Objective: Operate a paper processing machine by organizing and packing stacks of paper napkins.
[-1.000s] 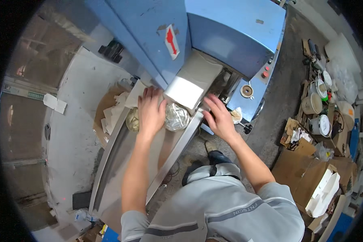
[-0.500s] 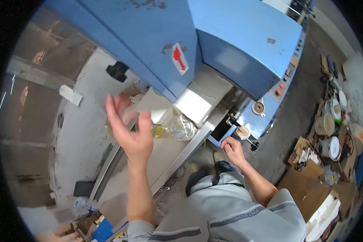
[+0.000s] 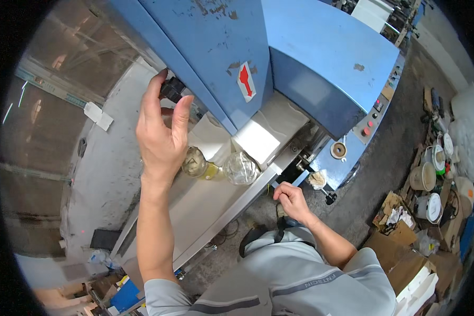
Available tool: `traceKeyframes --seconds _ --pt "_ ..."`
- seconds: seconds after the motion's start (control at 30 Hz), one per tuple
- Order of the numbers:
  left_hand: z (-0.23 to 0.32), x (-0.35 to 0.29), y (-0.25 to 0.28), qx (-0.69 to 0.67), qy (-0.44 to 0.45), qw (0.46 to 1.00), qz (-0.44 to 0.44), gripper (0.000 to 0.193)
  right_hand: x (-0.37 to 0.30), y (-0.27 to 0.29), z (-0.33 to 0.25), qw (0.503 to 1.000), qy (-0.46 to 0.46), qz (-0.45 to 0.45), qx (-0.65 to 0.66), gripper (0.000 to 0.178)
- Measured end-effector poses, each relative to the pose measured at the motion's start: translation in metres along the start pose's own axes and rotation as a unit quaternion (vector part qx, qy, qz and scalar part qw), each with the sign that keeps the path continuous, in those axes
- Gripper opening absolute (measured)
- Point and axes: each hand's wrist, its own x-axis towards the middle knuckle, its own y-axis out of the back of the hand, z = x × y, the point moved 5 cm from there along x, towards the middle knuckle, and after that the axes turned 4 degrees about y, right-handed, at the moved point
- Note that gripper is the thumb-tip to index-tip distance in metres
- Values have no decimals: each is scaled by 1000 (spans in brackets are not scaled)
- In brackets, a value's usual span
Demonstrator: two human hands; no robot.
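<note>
My left hand is raised beside the blue machine cabinet, its index finger and thumb around a black lobed knob. My right hand hovers near a blue metal edge at the machine's front, fingers curled in, with nothing visible in them. On the metal bed between the hands stand a round clear glass-like container and a smaller clear jar. Yellowish material shows between these two. Behind them lies a white sheet or block, partly under the cabinet.
A blue panel with red buttons runs along the right, bearing a tape-like ring and a crumpled rag. Buckets and cardboard boxes crowd the far right floor. A white tag sits on the left.
My left hand has moved up to the black knob, its fingers now around it. My right hand has shifted slightly left, still curled. The view has shifted a little.
</note>
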Motion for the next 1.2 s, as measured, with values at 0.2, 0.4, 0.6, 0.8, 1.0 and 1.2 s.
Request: traceKeyframes --seconds 0.2,0.4,0.6,0.8,1.0,1.2 --pt "-9 -17 -1 -71 84 994 17 54 -11 -2 4 1000 -23 5 -12 14" --pt "-116 -137 -25 -142 458 873 -86 23 -18 -9 5 998 -45 19 -25 14" --pt "-130 -212 -35 -242 476 842 -77 22 -25 -24 3 998 -55 15 -41 14" --pt "-109 -257 -22 -227 506 824 -116 18 -25 -46 -17 996 -67 -11 -57 13" --pt "-135 -272 -2 -260 516 814 -54 19 -42 -67 -22 993 -91 -17 -69 13" --pt "-155 -181 -8 -148 436 875 -150 50 -16 -104 -74 991 36 -58 -118 10"
